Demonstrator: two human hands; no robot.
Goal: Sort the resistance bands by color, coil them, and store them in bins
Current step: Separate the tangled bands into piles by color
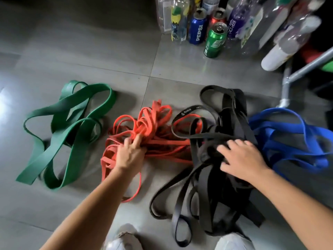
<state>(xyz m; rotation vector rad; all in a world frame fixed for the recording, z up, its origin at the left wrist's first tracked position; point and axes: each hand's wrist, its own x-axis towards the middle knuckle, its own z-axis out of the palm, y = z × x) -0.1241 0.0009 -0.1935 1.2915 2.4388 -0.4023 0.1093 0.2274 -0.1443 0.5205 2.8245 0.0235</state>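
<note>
Four heaps of resistance bands lie on the grey tiled floor. Wide green bands [72,130] sprawl at the left. A tangle of thin red bands [153,127] sits left of centre, and my left hand [130,154] grips a bunch of them with curled fingers. The black bands [212,177] form a big pile right of centre; my right hand [241,159] rests on top of it, fingers spread and slightly bent. Blue bands [292,139] lie at the far right, touching the black pile.
Cans and plastic bottles stand at the back: a blue Pepsi can [197,26], a green can [215,40], a red can [217,17]. A white cylinder [275,56] and a metal frame leg [288,87] are at the right. My shoes [124,239] show at the bottom.
</note>
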